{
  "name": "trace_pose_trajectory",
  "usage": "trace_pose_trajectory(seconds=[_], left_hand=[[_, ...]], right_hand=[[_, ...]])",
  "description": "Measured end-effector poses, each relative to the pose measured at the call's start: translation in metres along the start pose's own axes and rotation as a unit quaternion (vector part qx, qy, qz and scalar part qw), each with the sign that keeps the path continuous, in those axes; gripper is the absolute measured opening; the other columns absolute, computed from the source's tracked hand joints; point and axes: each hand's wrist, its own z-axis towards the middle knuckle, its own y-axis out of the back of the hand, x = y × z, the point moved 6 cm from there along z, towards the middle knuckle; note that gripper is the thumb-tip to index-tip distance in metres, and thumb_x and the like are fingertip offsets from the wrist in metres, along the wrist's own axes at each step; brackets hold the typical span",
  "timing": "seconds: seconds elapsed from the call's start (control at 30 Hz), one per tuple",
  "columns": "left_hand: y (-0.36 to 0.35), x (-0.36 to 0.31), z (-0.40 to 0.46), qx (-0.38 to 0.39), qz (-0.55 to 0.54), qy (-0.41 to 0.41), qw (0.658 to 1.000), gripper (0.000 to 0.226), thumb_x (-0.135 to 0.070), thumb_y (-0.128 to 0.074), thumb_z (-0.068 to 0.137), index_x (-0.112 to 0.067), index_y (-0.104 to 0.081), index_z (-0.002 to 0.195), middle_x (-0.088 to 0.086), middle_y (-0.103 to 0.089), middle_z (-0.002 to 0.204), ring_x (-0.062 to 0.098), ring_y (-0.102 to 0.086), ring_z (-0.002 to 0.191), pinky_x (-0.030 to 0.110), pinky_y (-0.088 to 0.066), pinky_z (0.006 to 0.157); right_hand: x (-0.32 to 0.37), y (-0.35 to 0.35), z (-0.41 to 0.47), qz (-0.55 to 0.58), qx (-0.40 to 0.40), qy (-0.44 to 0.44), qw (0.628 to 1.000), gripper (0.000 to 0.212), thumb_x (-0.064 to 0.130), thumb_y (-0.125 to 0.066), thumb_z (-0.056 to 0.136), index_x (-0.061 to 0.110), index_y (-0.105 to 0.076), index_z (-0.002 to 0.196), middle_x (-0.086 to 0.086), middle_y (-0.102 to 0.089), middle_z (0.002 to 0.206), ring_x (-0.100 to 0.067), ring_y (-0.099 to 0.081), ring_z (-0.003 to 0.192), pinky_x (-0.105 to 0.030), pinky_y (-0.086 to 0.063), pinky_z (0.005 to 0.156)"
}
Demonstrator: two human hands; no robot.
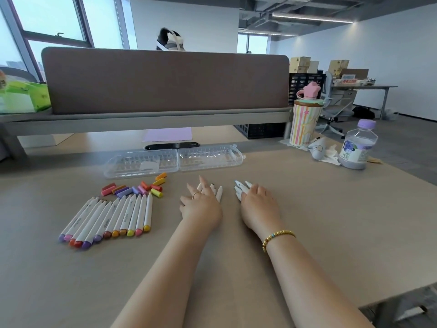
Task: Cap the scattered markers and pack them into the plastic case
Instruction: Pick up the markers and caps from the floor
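On the desk: both hands lie flat, fingers straight, gripping nothing
Left hand (201, 207): rests over a few white markers (219, 193); likely gathering them
Right hand (259, 204): same, over others
Marker row (111, 218): uncapped; loose caps (137, 189) just beyond
Case (175, 159): open, behind, ready for packing

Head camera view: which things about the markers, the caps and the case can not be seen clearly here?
- Markers under the left hand and right hand: the hands cover them, so their number and colours are hidden.
- Loose caps: piled and small, so the count is uncertain.
- Plastic case: clear and glaring, so its slots are hard to read.
- Print on the row of markers: too small.
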Motion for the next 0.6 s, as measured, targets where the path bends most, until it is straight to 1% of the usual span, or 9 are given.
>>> trace_pose_trajectory(seconds=[0.1,0.2,0.3,0.33,0.4,0.47,0.5,0.53,0.6], left_hand=[[0.003,-0.002,-0.008,0.030,-0.006,-0.010,0.999,0.061,-0.025,-0.020,0.099,-0.009,0.013,0.148,0.016,0.014,0.155,0.039,0.009,0.143,0.052,-0.007,0.114],[0.001,0.001,-0.010,0.038,0.031,-0.044,0.998,0.064,-0.040,-0.015,0.099,-0.008,0.006,0.149,0.012,0.013,0.157,0.033,0.012,0.144,0.050,0.000,0.115],[0.001,0.006,-0.010,0.013,0.030,-0.042,0.999,0.064,-0.042,-0.014,0.099,-0.008,0.003,0.150,0.012,0.010,0.157,0.031,0.010,0.144,0.048,0.001,0.115],[0.000,0.007,-0.011,0.001,0.022,-0.032,0.999,0.063,-0.040,-0.013,0.099,-0.007,0.002,0.150,0.011,0.009,0.157,0.030,0.009,0.144,0.047,0.000,0.115],[0.001,0.005,-0.013,-0.016,0.006,-0.023,1.000,0.060,-0.036,-0.012,0.099,-0.007,0.001,0.150,0.011,0.007,0.158,0.030,0.007,0.145,0.046,-0.003,0.116],[0.001,0.005,-0.013,-0.011,-0.010,-0.016,1.000,0.059,-0.034,-0.012,0.099,-0.007,-0.001,0.150,0.011,0.006,0.158,0.032,0.006,0.145,0.045,-0.005,0.116],[0.003,0.006,-0.012,-0.005,-0.022,-0.017,1.000,0.058,-0.033,-0.014,0.100,-0.007,-0.003,0.150,0.013,0.005,0.157,0.034,0.004,0.144,0.046,-0.006,0.116],[0.007,0.008,-0.009,-0.005,-0.028,-0.029,0.999,0.055,-0.030,-0.016,0.100,-0.007,-0.008,0.149,0.016,0.003,0.157,0.036,0.002,0.144,0.048,-0.007,0.117],[0.016,0.014,-0.003,-0.012,-0.026,-0.081,0.996,0.051,-0.025,-0.021,0.101,-0.008,-0.015,0.148,0.017,0.000,0.156,0.035,0.005,0.144,0.048,-0.006,0.117]], right_hand=[[0.000,0.003,-0.001,-0.009,-0.003,-0.003,1.000,0.051,0.034,-0.025,0.102,-0.003,-0.030,0.137,-0.018,-0.037,0.140,-0.030,-0.036,0.130,-0.035,-0.028,0.106],[0.001,0.007,-0.002,-0.013,0.009,0.020,1.000,0.051,0.030,-0.022,0.102,-0.002,-0.024,0.142,-0.018,-0.024,0.150,-0.029,-0.025,0.138,-0.038,-0.020,0.111],[0.004,0.002,-0.004,-0.013,0.050,0.046,0.998,0.054,0.031,-0.017,0.103,0.003,-0.011,0.149,-0.012,-0.004,0.158,-0.024,-0.006,0.145,-0.041,-0.010,0.116],[0.006,0.000,-0.004,-0.015,0.056,0.043,0.997,0.055,0.032,-0.016,0.103,0.003,-0.008,0.150,-0.011,0.000,0.158,-0.023,-0.002,0.146,-0.041,-0.008,0.117],[0.009,-0.003,-0.003,-0.003,0.051,0.031,0.998,0.056,0.032,-0.015,0.103,0.002,-0.007,0.149,-0.011,0.000,0.158,-0.022,0.000,0.146,-0.041,-0.010,0.117],[0.007,-0.003,0.001,0.061,0.044,-0.004,0.997,0.054,0.029,-0.016,0.102,0.000,-0.013,0.148,-0.014,-0.007,0.157,-0.025,-0.006,0.145,-0.040,-0.016,0.115],[0.005,0.000,0.001,0.109,0.034,-0.016,0.993,0.051,0.024,-0.017,0.101,-0.003,-0.021,0.144,-0.017,-0.015,0.154,-0.027,-0.014,0.142,-0.039,-0.021,0.113],[0.002,0.006,0.001,0.152,0.022,-0.016,0.988,0.046,0.019,-0.018,0.100,-0.004,-0.032,0.137,-0.020,-0.027,0.148,-0.030,-0.024,0.137,-0.038,-0.027,0.108],[-0.007,0.019,0.005,0.213,-0.001,-0.021,0.977,0.035,0.012,-0.022,0.100,0.002,-0.048,0.121,-0.017,-0.045,0.133,-0.030,-0.043,0.121,-0.036,-0.035,0.096]])
